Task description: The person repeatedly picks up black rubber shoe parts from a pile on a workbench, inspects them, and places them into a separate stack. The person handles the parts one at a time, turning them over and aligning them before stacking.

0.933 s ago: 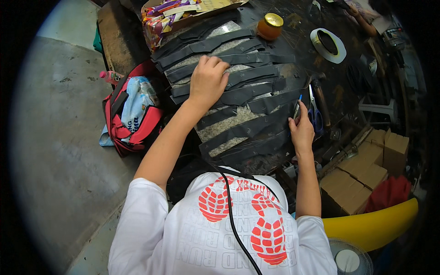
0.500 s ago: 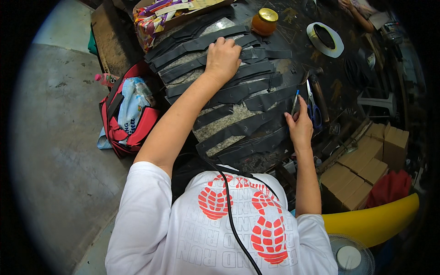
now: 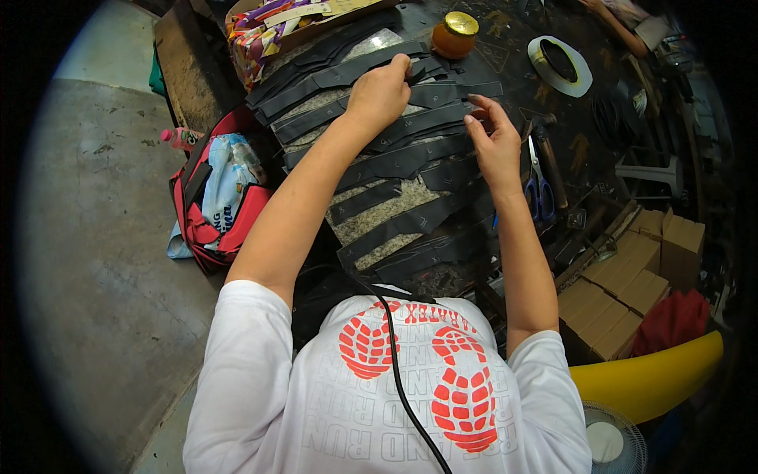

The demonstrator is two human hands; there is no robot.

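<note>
Black flat strips [image 3: 395, 159], cut in angled shapes with small pale marks, lie in overlapping rows on a speckled stone slab [image 3: 387, 218]. Over the far rows my left hand [image 3: 379, 96] is closed in a pinch, and a black strip shows at its fingertips. To its right, my right hand [image 3: 499, 150] is open, thumb and index finger apart, close to the right ends of the strips. Just left of my right forearm shows the blue end of a pen [image 3: 495, 220]; the rest of it is hidden. Blue-handled scissors [image 3: 538, 189] lie right of that forearm.
A jar with a gold lid [image 3: 455, 35] and a tape roll [image 3: 559, 66] stand at the back. At the far left is a box of colourful wrappers [image 3: 257, 43]. A hammer [image 3: 551, 162] lies by the scissors; cartons [image 3: 612, 292] are stacked at right. Another person's arm [image 3: 624, 30] shows far right.
My right hand has let go of the pen and moved up and left toward the strip ends. My left hand has shifted slightly, from fingers resting on the strips to a pinch.
</note>
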